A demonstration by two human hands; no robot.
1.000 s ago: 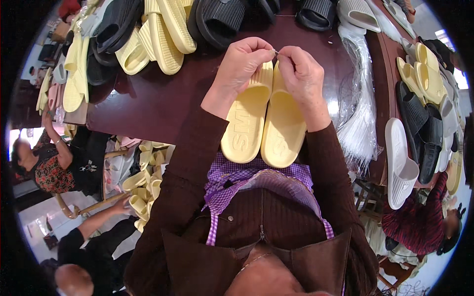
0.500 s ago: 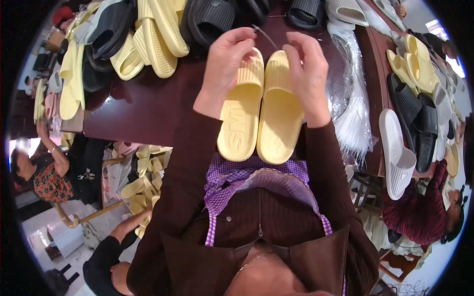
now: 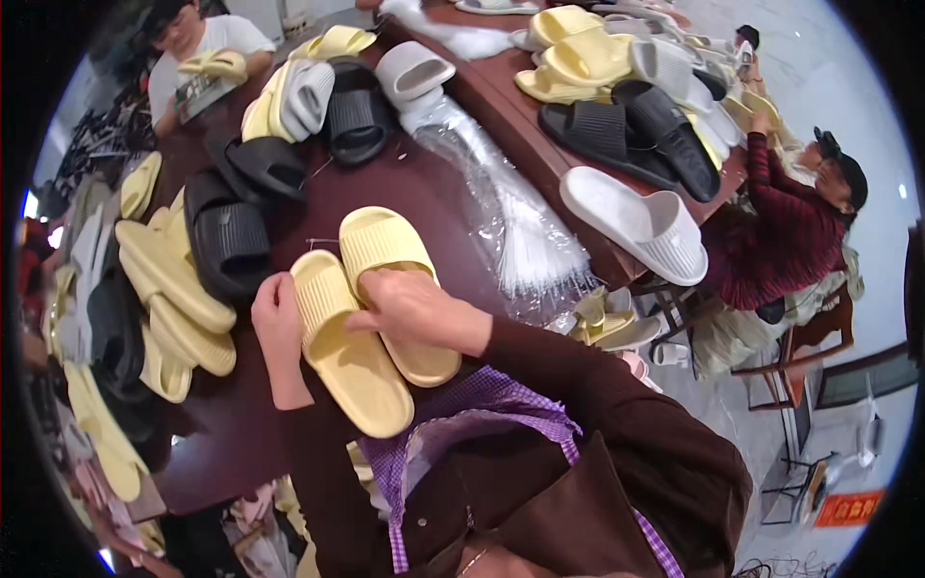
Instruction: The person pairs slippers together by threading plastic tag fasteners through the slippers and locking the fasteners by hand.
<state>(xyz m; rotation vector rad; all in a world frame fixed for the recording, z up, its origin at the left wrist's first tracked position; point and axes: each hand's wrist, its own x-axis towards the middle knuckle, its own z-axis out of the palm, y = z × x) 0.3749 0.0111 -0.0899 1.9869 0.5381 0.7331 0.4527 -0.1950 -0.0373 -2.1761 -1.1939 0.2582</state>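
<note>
A pair of ridged yellow slides lies side by side before me, near the table's front edge. My left hand (image 3: 277, 313) is curled against the outer side of the left slide (image 3: 361, 380); whatever its fingers pinch is hidden. My right hand (image 3: 409, 308) reaches over both, its fingers inside the strap of the right slide (image 3: 383, 239) and its thumb by the inner edge of the left one, gripping the pair where they meet. A thin tie (image 3: 323, 241) sticks out beyond the toe ends.
Black slides (image 3: 226, 236) and more yellow slides (image 3: 178, 275) are piled at left. A plastic-wrapped bundle of white ties (image 3: 525, 246) lies right of the pair. A second table holds a white slide (image 3: 636, 226). Other people sit at far left and right.
Both hands were holding a thin tie above the toe ends. The right hand has moved down into the straps, the left to the outer side. My view has swung right.
</note>
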